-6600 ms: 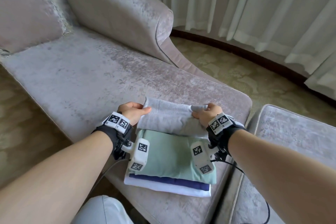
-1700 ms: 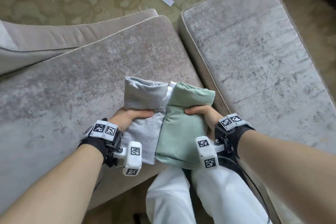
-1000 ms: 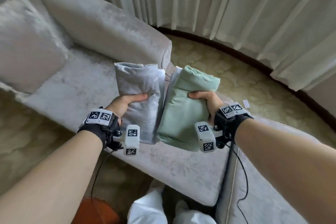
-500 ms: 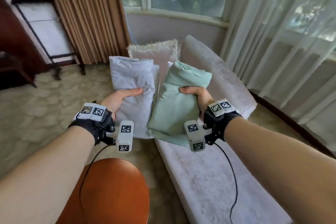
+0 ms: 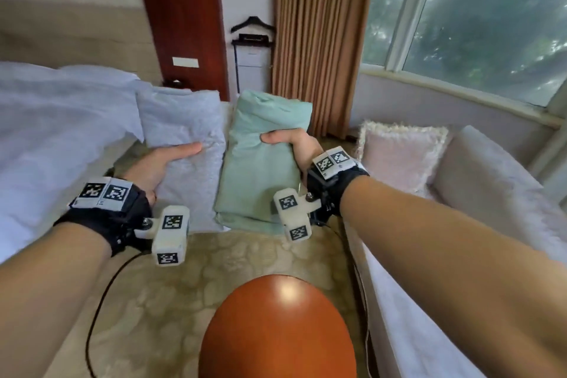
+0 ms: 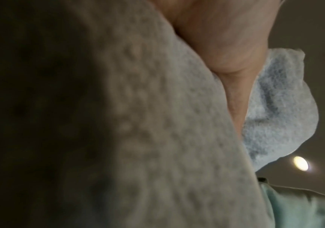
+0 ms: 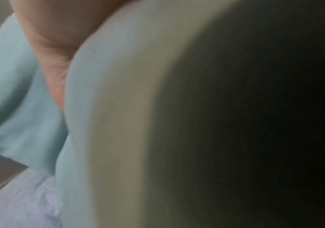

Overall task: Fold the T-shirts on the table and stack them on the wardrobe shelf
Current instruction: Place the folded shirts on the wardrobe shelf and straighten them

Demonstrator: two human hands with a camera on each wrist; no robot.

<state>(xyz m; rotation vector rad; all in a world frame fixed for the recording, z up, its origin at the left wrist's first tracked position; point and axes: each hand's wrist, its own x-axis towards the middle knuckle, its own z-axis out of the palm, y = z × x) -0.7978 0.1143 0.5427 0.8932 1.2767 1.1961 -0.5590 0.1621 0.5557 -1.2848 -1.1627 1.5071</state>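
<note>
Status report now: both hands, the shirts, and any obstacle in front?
Left hand grips folded grey shirt; right hand grips folded green shirt. Both carried in air, side by side. Round wooden table low ahead; wardrobe shelf not in view.

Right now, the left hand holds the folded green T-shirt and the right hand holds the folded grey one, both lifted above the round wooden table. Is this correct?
Not quite: the colours are swapped. The head view shows the left hand holding the folded grey T-shirt, and the right hand holding the folded green T-shirt. Both are indeed lifted above the round wooden table.
</note>
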